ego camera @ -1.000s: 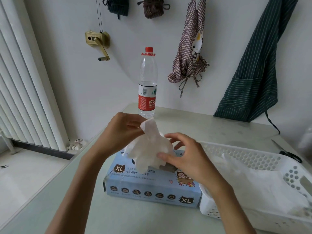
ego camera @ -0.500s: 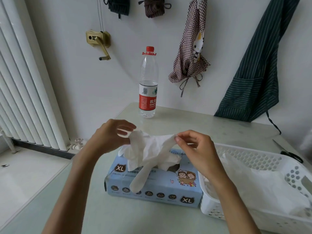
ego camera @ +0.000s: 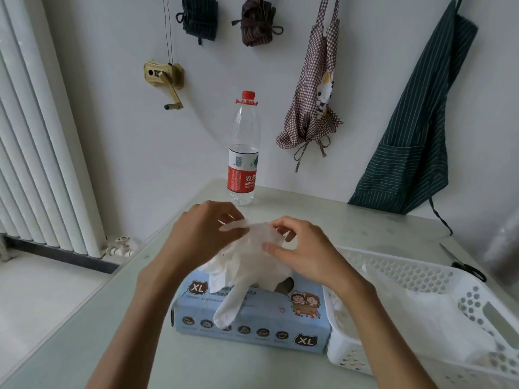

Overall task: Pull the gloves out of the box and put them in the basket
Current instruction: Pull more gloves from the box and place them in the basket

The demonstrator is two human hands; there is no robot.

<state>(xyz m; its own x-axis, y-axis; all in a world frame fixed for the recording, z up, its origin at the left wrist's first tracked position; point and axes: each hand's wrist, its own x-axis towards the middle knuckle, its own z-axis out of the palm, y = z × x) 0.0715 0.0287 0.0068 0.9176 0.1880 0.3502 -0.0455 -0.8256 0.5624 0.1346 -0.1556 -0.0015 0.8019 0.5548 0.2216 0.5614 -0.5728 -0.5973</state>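
- The left hand (ego camera: 202, 234) and the right hand (ego camera: 303, 254) were raised together just above the box (ego camera: 252, 318), each with its fingers curled onto the same thin white glove (ego camera: 252, 256).
- The left hand pinched the glove's upper edge between thumb and fingers; the right hand nipped it from the other side with thumb and forefinger, the other fingers loosely bent.
- The glove hung between the two hands, bunched in the middle, and one of its long fingers trailed down over the top and front face of the box.
- More white glove material sat crumpled at the box's top opening, just under the hands.
- The light blue box, marked XL, lay flat on the desk (ego camera: 112, 332), its right end touching the white perforated basket (ego camera: 421, 276).
- Pale gloves already lay inside the basket.
- A water bottle (ego camera: 243, 153) with a red cap stood upright on the desk by the wall, behind the hands.
- Scissors (ego camera: 463, 262) lay on the desk beyond the basket.
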